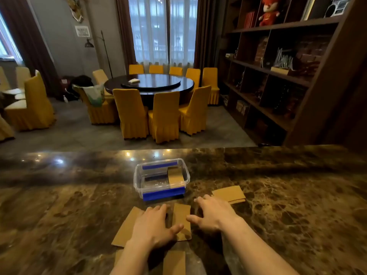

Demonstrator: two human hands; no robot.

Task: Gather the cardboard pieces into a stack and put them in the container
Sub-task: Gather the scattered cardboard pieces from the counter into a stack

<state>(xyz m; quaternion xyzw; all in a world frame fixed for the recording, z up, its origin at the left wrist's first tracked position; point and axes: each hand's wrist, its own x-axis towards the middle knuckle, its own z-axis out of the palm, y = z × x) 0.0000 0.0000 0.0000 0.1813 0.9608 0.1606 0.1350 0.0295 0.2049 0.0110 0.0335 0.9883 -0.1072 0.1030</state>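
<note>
A clear plastic container (139, 178) with blue clips stands on the marble counter, and one cardboard piece (175, 175) leans inside it. Brown cardboard pieces lie flat in front of it: one (125, 229) under my left hand (152, 225), a narrow one (181, 214) between my hands, a small pile of two (230, 193) at the right, and another (174, 262) near the front edge. My left hand rests flat with fingers spread on the left piece. My right hand (213, 213) hovers open just left of the right-hand pile.
The dark marble counter (288, 205) stretches wide to both sides. Beyond its far edge are a round dining table with yellow chairs (164, 116) and a wooden shelf unit (288, 66) at the right.
</note>
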